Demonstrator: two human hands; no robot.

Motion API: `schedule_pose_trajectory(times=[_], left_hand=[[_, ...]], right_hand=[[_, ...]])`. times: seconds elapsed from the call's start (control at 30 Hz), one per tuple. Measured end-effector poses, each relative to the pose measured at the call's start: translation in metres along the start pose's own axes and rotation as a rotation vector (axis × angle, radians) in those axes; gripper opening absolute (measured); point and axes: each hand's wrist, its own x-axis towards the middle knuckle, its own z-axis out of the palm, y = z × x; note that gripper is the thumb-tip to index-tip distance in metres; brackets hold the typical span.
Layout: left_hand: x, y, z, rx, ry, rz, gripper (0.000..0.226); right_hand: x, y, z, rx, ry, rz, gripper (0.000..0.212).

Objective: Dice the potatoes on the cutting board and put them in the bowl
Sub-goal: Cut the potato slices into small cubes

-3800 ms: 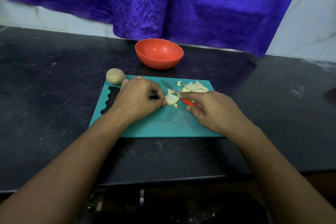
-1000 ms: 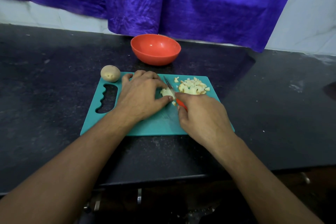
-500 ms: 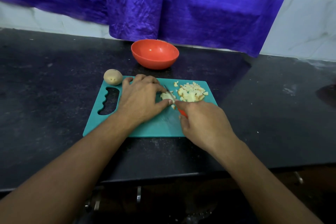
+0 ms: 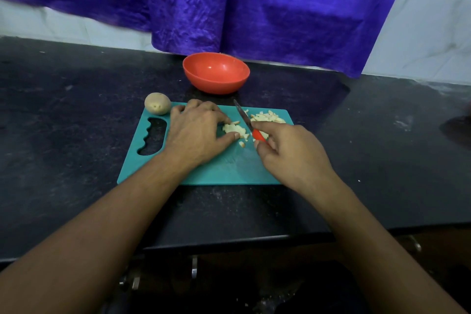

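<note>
Bowl: the orange bowl (image 4: 216, 72) stands just beyond the cutting board (image 4: 219, 168); its inside shows only glossy plastic.
Cut piece: a half-chopped potato piece (image 4: 233, 129) lies mid-board, pinched by the left hand (image 4: 196, 132) between curled fingertips and thumb.
Knife: the right hand (image 4: 293, 153) grips the red-handled knife (image 4: 248, 123), blade angled away, just right of that piece.
Diced pile: potato cubes (image 4: 267, 117) sit at the board's far right corner, beyond the right hand.
Whole potato: the whole potato (image 4: 157, 103) rests at the far left corner, near the left hand.
Surroundings: black counter (image 4: 76, 109); purple cloth (image 4: 254, 7) hangs behind the bowl.

Black stone counter (image 4: 382, 135) lies open right of the teal plastic cutting board (image 4: 216, 171) — whole brown potato (image 4: 157, 103) at its far-left corner, round orange bowl (image 4: 216, 76) behind
</note>
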Motion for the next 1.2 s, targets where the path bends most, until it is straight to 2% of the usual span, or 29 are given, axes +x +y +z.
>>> schedule_pose_trajectory(times=[0.53,0.73,0.93,1.2], left_hand=[[0.009,-0.002,0.004,0.047,0.043,-0.056,0.049],[0.008,-0.005,0.004,-0.034,0.033,-0.064,0.052],[0.009,-0.006,0.002,-0.085,0.037,-0.072,0.041],[0.008,-0.006,0.002,-0.085,0.029,-0.080,0.038]], right_hand=[[0.021,0.001,0.011,0.026,-0.017,0.016,0.045],[0.018,-0.002,0.016,0.016,-0.025,-0.001,0.045],[0.024,-0.005,0.016,-0.012,-0.037,-0.010,0.045],[0.029,-0.009,0.019,-0.072,-0.094,-0.018,0.042]])
